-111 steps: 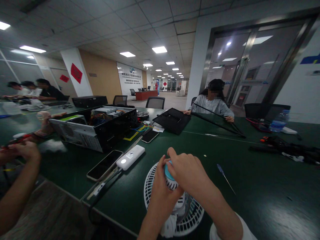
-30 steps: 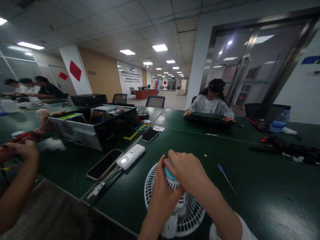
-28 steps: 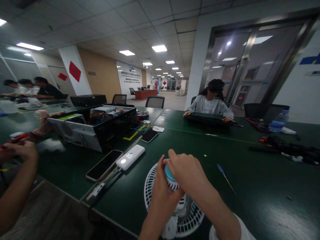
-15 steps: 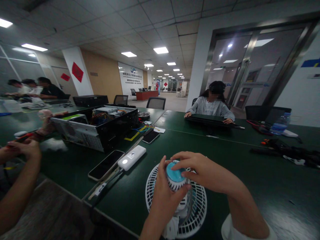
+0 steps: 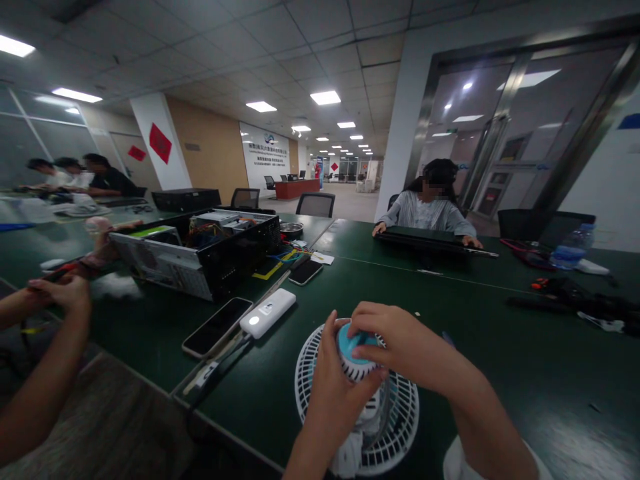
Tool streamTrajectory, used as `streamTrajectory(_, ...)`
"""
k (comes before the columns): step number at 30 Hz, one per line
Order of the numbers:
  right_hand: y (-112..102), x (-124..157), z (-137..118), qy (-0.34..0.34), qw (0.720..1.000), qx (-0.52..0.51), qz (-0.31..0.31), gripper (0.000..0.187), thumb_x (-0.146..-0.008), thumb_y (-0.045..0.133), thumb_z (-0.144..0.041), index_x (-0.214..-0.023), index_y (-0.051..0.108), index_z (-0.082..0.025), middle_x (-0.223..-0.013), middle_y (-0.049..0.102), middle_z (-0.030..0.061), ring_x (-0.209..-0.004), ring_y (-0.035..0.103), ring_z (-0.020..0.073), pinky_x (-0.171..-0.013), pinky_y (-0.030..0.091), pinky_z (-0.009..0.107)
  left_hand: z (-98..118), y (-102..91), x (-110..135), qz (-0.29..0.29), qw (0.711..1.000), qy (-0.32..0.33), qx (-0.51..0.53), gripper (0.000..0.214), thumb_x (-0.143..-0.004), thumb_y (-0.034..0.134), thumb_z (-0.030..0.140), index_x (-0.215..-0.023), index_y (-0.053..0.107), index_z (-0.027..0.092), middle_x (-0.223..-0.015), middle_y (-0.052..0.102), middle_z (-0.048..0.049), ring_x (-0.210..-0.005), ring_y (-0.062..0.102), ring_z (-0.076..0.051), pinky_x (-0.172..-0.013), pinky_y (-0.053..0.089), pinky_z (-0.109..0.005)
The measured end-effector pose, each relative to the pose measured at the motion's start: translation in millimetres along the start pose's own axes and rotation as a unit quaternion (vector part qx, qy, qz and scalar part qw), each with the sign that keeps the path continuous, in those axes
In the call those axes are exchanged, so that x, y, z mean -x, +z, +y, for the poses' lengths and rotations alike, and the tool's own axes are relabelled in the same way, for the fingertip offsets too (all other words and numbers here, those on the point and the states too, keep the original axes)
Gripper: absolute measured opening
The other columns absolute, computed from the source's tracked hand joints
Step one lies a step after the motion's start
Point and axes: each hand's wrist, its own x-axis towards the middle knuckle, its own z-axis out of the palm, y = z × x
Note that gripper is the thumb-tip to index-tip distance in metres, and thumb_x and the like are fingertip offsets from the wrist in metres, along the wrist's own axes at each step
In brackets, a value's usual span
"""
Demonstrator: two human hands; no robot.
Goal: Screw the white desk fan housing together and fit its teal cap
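Observation:
A small white fan with a round grille lies face down on the green table right in front of me. Its white motor housing with a blue cap sticks up from the middle. My left hand is wrapped round the housing from the near side. My right hand comes in from the right, with its fingers curled over the blue cap. Part of the cap is hidden by those fingers.
A white power bank and a black phone lie left of the fan. Behind them stands an open computer case, with another phone nearby. A person's arms work at the left. Across the table a person sits at a closed laptop.
My right hand turned on the cap, its arm swinging out to the right. The screwdriver on the table is now hidden behind it. The person opposite lowered the laptop lid flat.

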Motion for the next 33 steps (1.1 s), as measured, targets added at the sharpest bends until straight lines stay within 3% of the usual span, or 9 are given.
streamTrajectory(4, 9, -8, -12, 0.078, 0.991, 0.107, 0.018, 0.010, -0.085, 0.052, -0.021, -0.085, 0.061, -0.017, -0.084, 0.064, 0.0039, -0.076, 0.061, 0.0169, -0.065, 0.041, 0.027, -1, 0.2, -1, 0.006, 1.000, 0.011, 0.010, 0.079, -0.067, 0.067, 0.025, -0.133, 0.024, 0.020, -0.130, 0.047, -0.0114, -0.121, 0.044, -0.028, -0.102, 0.032, -0.046)
streamTrajectory(7, 17, -16, -21, 0.149, 0.969, 0.193, 0.025, 0.016, -0.088, 0.043, -0.024, -0.093, 0.057, -0.017, -0.077, 0.067, 0.0071, -0.071, 0.065, 0.0212, -0.059, 0.040, 0.028, -1, -0.1, -2, -0.011, 1.000, 0.012, 0.005, 0.081, -0.065, 0.066, 0.022, -0.133, 0.022, 0.019, -0.132, 0.045, -0.0126, -0.123, 0.043, -0.029, -0.104, 0.031, -0.046)
streamTrajectory(12, 23, -20, -27, 0.202, 0.952, 0.224, 0.049, 0.021, -0.090, 0.037, -0.019, -0.101, 0.054, -0.015, -0.075, 0.068, 0.0120, -0.071, 0.067, 0.0265, -0.054, 0.042, 0.029, 2, 0.6, 0, 0.008, 1.000, -0.010, -0.001, 0.081, -0.063, 0.067, 0.021, -0.133, 0.024, 0.020, -0.135, 0.043, -0.0127, -0.124, 0.042, -0.031, -0.103, 0.030, -0.049)
streamTrajectory(15, 15, -13, -18, 0.160, 0.972, 0.165, 0.049, 0.022, -0.092, 0.038, -0.024, -0.099, 0.058, -0.018, -0.079, 0.068, 0.0087, -0.073, 0.066, 0.0226, -0.060, 0.044, 0.029, 2, 0.6, 0, 0.013, 1.000, -0.006, 0.002, 0.081, -0.064, 0.068, 0.024, -0.133, 0.025, 0.020, -0.133, 0.044, -0.0125, -0.123, 0.043, -0.031, -0.103, 0.031, -0.048)
streamTrajectory(18, 3, -2, -4, 0.053, 0.995, 0.064, 0.049, 0.025, -0.089, 0.041, -0.015, -0.098, 0.063, -0.021, -0.091, 0.065, 0.0051, -0.083, 0.062, 0.0162, -0.072, 0.044, 0.027, 0, -0.5, 0, 0.007, 1.000, -0.008, -0.004, 0.083, -0.066, 0.070, 0.030, -0.134, 0.024, 0.021, -0.132, 0.045, -0.0125, -0.122, 0.043, -0.031, -0.102, 0.032, -0.049)
streamTrajectory(21, -6, 5, 6, -0.025, 1.000, -0.002, 0.009, 0.032, -0.083, 0.047, -0.007, -0.102, 0.065, -0.024, -0.108, 0.062, 0.0037, -0.099, 0.056, 0.0160, -0.085, 0.042, 0.029, -1, -1.6, 0, -0.004, 1.000, -0.011, -0.004, 0.084, -0.066, 0.070, 0.032, -0.135, 0.023, 0.021, -0.132, 0.045, -0.0124, -0.121, 0.044, -0.031, -0.101, 0.032, -0.049)
streamTrajectory(25, -10, 6, 11, -0.037, 0.998, -0.038, -0.033, 0.033, -0.080, 0.055, -0.008, -0.108, 0.064, -0.022, -0.118, 0.061, 0.0030, -0.110, 0.052, 0.0165, -0.095, 0.037, 0.031, 0, -1.9, 0, -0.003, 1.000, -0.012, 0.003, 0.083, -0.067, 0.069, 0.030, -0.135, 0.023, 0.021, -0.132, 0.044, -0.0115, -0.122, 0.043, -0.030, -0.103, 0.031, -0.048)
streamTrajectory(33, -8, 4, 12, -0.029, 0.999, -0.038, -0.027, 0.029, -0.081, 0.054, -0.009, -0.104, 0.065, -0.023, -0.115, 0.061, 0.0031, -0.106, 0.054, 0.0170, -0.092, 0.039, 0.033, 0, -1.0, 0, -0.002, 1.000, -0.017, 0.010, 0.083, -0.066, 0.069, 0.028, -0.135, 0.024, 0.022, -0.133, 0.044, -0.0110, -0.123, 0.042, -0.030, -0.103, 0.031, -0.048)
